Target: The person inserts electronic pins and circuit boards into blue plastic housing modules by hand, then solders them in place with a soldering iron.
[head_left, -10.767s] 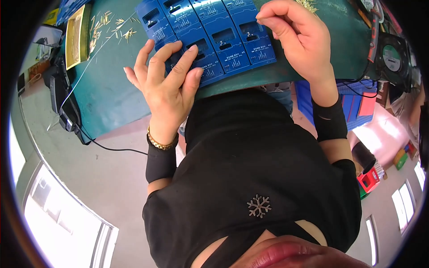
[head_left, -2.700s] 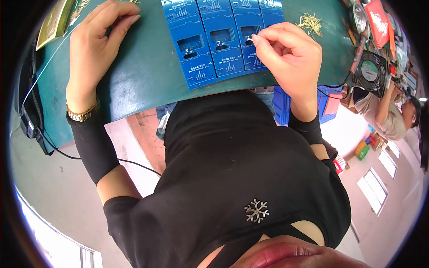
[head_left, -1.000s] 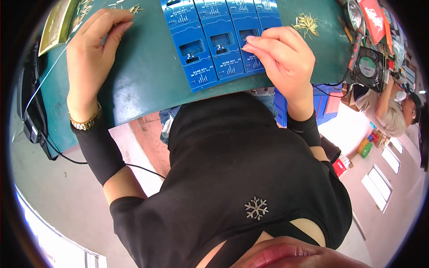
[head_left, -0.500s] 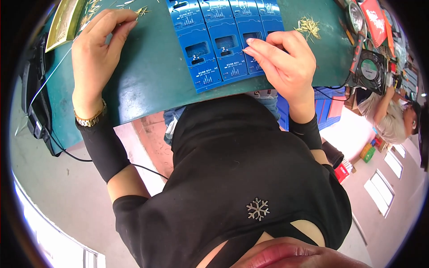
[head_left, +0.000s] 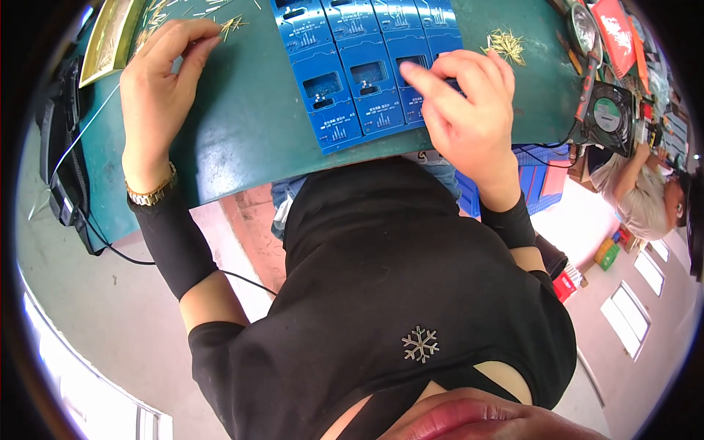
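A panel of blue circuit boards (head_left: 372, 98) lies on the green table (head_left: 242, 132) in front of me, with small light parts set in some of its cut-outs. Over its right side is my right hand (head_left: 469, 99), index finger stretched toward a cut-out and the thumb apart from it; I see nothing held there. My left hand (head_left: 163, 92) rests at the left with thumb and index pinched together beside a small bunch of thin gold pins (head_left: 235, 26). Whatever may be between those fingertips is too small to make out.
Another heap of gold pins (head_left: 506, 45) lies right of the boards. A yellow-edged tray (head_left: 108, 44) and loose pins are at the far left. To the right are a black fan (head_left: 610, 117), tools, cables and a blue crate (head_left: 539, 176). Another person (head_left: 634, 191) sits beyond.
My right hand's thumb and index were close together over the boards; now the thumb has drawn back and the index points out alone. The left hand has barely moved.
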`<state>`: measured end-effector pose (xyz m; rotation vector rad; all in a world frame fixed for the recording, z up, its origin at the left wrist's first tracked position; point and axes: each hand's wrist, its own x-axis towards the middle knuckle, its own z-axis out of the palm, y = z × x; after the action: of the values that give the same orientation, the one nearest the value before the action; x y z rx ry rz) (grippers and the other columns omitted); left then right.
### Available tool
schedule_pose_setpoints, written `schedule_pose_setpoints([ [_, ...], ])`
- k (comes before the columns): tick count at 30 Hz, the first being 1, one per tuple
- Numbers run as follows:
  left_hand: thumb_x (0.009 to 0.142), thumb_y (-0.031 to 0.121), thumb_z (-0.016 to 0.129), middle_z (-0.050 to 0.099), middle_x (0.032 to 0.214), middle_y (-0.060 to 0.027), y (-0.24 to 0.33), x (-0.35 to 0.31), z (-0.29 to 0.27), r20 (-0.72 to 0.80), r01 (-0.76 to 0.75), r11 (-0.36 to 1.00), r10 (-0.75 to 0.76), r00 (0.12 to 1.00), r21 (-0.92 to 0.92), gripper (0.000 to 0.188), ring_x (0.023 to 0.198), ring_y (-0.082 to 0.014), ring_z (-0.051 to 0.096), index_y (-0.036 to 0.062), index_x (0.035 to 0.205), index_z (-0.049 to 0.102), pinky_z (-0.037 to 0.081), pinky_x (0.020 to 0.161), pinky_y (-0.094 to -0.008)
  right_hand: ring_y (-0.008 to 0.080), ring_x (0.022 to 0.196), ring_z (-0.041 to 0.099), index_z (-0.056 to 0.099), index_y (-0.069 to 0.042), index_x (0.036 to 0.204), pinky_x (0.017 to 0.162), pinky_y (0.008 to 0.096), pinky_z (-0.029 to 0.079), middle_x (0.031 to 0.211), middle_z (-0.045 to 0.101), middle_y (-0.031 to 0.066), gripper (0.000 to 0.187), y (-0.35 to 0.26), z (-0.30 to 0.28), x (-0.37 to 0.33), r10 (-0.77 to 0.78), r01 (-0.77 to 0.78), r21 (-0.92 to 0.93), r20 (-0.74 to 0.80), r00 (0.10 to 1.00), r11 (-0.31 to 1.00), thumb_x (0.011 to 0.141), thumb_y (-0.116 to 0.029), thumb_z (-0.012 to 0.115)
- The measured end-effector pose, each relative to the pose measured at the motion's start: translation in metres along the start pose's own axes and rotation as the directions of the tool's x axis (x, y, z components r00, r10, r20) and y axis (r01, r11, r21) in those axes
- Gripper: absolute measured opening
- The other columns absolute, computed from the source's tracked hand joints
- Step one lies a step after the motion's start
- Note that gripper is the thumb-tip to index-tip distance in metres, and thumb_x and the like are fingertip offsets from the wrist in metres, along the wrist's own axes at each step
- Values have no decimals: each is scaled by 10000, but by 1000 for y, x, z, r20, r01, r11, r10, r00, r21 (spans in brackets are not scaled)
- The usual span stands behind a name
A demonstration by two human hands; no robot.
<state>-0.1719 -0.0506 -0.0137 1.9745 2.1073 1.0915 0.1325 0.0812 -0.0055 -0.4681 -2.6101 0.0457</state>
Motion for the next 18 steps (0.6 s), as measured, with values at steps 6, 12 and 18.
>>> schedule_pose_setpoints([
  [6,848,-11,663,668,871,-92,3,-1,-5,13,11,997,-12,1000,71,98,787,-251,659,26,938,663,512,717,-282,203,938,591,748,-196,977,943,513,386,890,578,-14,273,12,1,0,-40,41,83,-5,999,996,730,-82,720],
  [12,836,-39,675,665,860,-86,7,0,4,51,21,999,-20,998,-29,106,759,-197,644,19,921,652,503,685,-268,144,572,571,714,2,841,550,268,445,759,653,71,79,128,-9,58,392,-295,375,-216,894,879,787,-45,748],
  [18,835,-40,699,668,862,-76,10,3,13,-81,-5,999,0,997,-52,112,745,-159,634,23,921,664,499,651,-246,186,629,612,702,1,849,599,308,478,758,658,89,104,207,28,68,607,-625,281,157,779,729,802,-84,739],
])
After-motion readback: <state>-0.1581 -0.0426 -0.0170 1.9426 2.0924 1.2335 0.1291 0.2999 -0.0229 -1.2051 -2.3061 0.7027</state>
